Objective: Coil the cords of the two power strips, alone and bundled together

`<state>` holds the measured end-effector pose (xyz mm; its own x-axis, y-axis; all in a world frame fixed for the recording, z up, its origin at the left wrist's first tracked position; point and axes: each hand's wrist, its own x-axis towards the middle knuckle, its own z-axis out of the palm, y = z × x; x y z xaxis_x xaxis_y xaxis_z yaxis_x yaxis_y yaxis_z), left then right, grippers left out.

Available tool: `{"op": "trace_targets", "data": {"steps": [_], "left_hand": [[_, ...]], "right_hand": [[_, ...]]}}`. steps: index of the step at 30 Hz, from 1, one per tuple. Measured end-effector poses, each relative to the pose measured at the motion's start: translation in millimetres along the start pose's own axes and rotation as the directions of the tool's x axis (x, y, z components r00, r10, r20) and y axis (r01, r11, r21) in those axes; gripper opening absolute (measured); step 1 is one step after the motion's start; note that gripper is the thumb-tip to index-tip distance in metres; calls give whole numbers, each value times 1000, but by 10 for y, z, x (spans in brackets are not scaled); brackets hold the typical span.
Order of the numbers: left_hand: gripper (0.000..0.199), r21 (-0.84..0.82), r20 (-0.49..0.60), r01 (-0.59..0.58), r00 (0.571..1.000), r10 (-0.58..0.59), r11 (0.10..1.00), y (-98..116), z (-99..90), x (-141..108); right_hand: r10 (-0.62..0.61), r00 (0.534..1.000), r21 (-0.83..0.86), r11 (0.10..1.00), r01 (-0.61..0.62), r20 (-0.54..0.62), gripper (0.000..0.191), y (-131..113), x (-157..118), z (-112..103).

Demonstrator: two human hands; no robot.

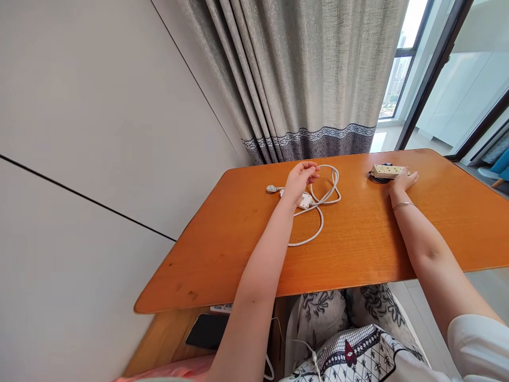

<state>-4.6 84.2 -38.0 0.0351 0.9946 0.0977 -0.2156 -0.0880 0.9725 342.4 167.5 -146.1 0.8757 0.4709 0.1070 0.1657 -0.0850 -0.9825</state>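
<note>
A white extension lead [305, 201] with its cable in loose loops lies on the middle of the table. Its plug [272, 189] points left. My left hand [299, 181] is over this lead, fingers loosely bent with a gap between them, and it hides part of the strip. Toward the back right lies a cream power strip [385, 171], a dark cable bunched under and beside it. At its right end is my right hand [402, 182], touching it, with thumb and fingers spread apart.
The orange-brown wooden table [230, 233] has rounded corners and meets a white wall on the left. Behind it hangs a grey curtain [318, 79]. Below the front edge, a dark flat device [207, 331] lies on a lower wooden surface, and a thin white cable [304, 344] crosses my lap.
</note>
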Motion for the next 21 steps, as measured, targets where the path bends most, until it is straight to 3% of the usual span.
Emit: {"op": "trace_targets", "data": {"steps": [2,4,6,8,9,10,11,13,15,16,18,21], "left_hand": [[4,37,-40,-31,999,33,999,10,-81,48],[4,85,-91,-60,993,68,995,12,-175,105],[4,150,-129,-83,986,102,985,-5,-264,160],[6,259,-123,-96,984,131,961,-48,-333,202],[8,337,-94,-105,985,144,935,-80,-356,212],[9,429,-42,-118,988,151,895,-118,-371,215],[11,534,41,-137,990,137,834,-163,-378,211],[14,713,236,-199,971,38,673,-263,-367,187],[19,799,363,-260,928,-89,542,-363,-332,156],[22,818,385,-277,915,-123,504,-406,-309,142],[26,836,381,-284,916,-124,470,-472,-262,121],[28,849,378,-301,920,-103,434,-497,-207,104]], "right_hand": [[-83,994,0,997,83,-77,48,-87,-130,7],[-231,970,52,970,236,-78,45,-241,-296,50],[-351,936,211,916,340,14,38,-446,-498,120],[-452,878,417,837,355,161,28,-658,-737,193],[-515,815,497,798,341,266,21,-752,-868,222],[-577,722,547,771,327,382,17,-832,-1003,241],[-635,594,561,754,341,494,18,-896,-1138,250],[-690,320,513,708,486,649,25,-975,-1385,235],[-678,105,440,578,687,728,30,-1000,-1570,192],[-662,30,409,498,764,749,31,-1000,-1629,166],[-637,-61,379,375,846,768,34,-987,-1674,117],[-630,-97,379,332,864,771,37,-958,-1605,68]]}}
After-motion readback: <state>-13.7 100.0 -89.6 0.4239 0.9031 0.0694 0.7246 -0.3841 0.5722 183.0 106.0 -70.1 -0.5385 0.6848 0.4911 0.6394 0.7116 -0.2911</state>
